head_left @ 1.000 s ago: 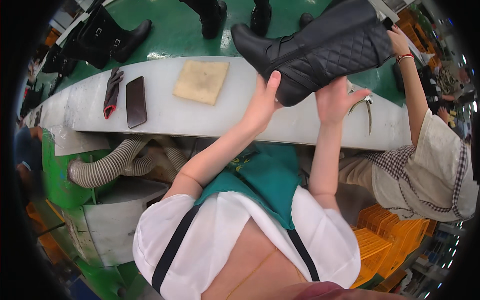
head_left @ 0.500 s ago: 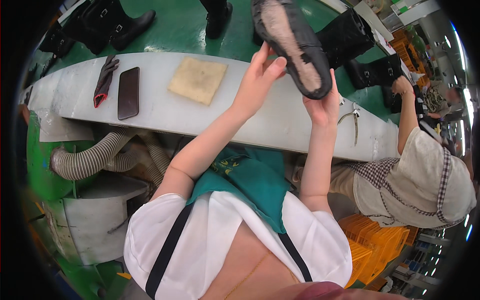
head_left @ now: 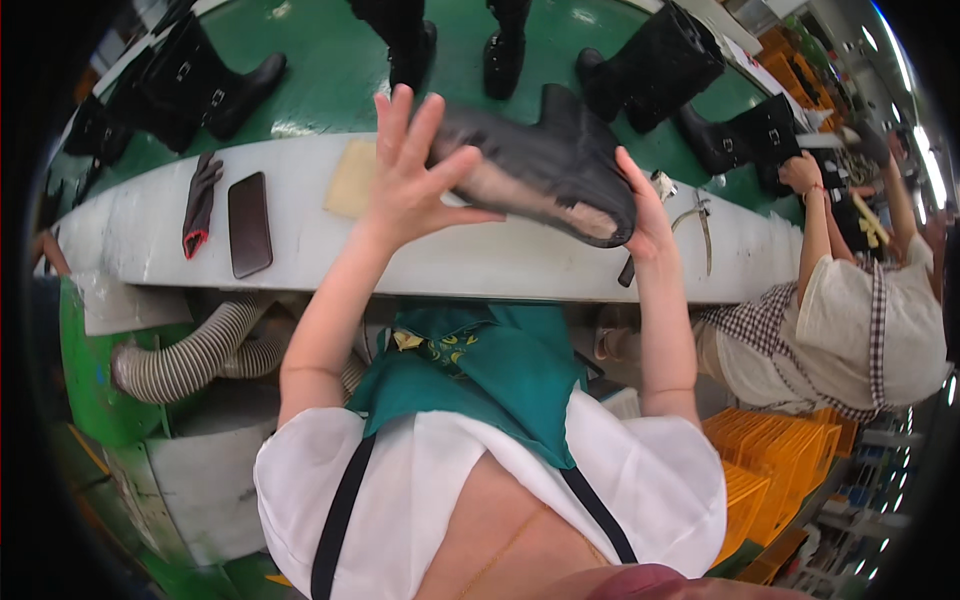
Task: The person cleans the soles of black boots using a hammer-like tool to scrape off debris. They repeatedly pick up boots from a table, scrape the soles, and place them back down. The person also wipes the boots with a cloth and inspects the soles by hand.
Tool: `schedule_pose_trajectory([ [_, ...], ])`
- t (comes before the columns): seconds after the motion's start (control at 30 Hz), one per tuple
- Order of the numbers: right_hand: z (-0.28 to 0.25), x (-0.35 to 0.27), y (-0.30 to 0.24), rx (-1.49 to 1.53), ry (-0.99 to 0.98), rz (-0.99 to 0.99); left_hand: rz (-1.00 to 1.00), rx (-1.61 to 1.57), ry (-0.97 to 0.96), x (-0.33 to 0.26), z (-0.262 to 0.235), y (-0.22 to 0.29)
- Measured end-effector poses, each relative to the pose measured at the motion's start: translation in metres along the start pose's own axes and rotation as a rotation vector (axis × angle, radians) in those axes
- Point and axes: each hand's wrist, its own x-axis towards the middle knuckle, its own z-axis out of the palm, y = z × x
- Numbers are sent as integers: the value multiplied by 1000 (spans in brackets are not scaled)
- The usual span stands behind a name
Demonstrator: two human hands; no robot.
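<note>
My right hand [head_left: 652, 220] grips the heel end of a black boot [head_left: 580, 150] held above the white bench [head_left: 440, 265]. The boot lies sideways, its underside turned toward me. A pale, fuzzy strip [head_left: 520, 187] runs along that underside, framed by black edging. My left hand [head_left: 412, 190] is at the toe end with its fingers spread wide; whether it touches the boot is unclear. Motion blurs the toe. A pale yellow square pad [head_left: 348, 180] is partly hidden behind my left hand. Pincers [head_left: 704, 225] and a black handle [head_left: 627, 271] lie near my right hand.
Left on the bench are a dark glove [head_left: 202, 200] and a phone [head_left: 250, 225]. Several black boots [head_left: 665, 65] stand on the green surface beyond. A co-worker [head_left: 830, 320] is at right, near orange crates [head_left: 775, 470]. A ribbed hose [head_left: 185, 350] sits below, left.
The boot has turned from nearly upright to sideways and come lower. My left hand has moved left, its fingers now spread. The right hand still holds the boot.
</note>
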Motion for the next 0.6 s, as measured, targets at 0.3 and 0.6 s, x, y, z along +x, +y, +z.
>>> schedule_pose_trajectory([
  [0.3, -25, -3, -33, -1070, 186, 69, -386, -113, -709, 10, -16, 17],
  [0.6, -119, -65, -11, -1866, 744, 94, -178, -164, -1115, 61, 43, 8],
])
